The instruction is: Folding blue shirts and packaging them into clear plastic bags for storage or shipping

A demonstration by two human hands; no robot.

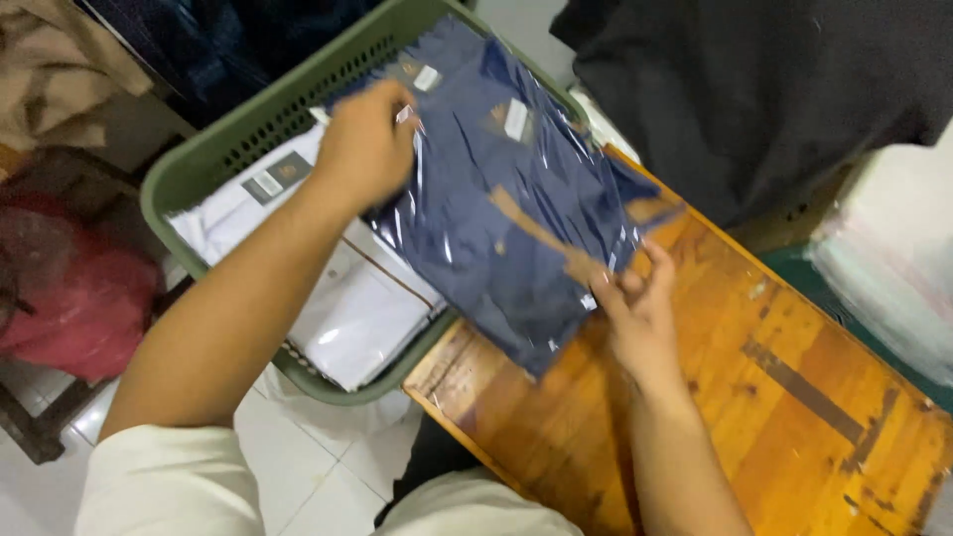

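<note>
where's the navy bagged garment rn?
Head view, centre: navy bagged garment held by both hands, spanning the green basket rim and the wooden table edge.

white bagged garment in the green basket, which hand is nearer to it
Left. The left hand grips the navy bagged garment right above the white bagged garment in the green basket; the right hand is over the wooden table.

— Colours noted? Bagged garment (496, 208): navy blue, tan trim, clear wrap.
— Basket (213, 149): sage green. Packs inside (357, 318): white. Counter (794, 397): orange-brown wood, dark tape marks
</note>
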